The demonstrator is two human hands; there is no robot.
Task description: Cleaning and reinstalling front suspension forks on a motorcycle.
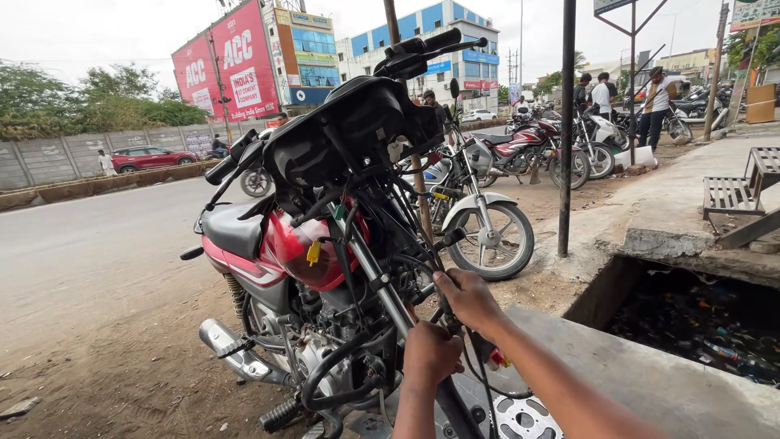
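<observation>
A roadside motorcycle repair spot: stripped red motorcycle on dirt, parked bikes, open drain beside the street.

Both bare forearms enter from the bottom edge, reaching forward and up. The left hand sits lower, seen from the back, knuckles up, fingers curled down into a closed fist-like grip; fingertips hidden. The right hand is higher and just beyond it, wrist bent slightly, fingers wrapped forward and closed in a grip, thumb side toward the left hand. Right forearm runs diagonally from the lower right corner. Hands near each other, not touching.
</observation>
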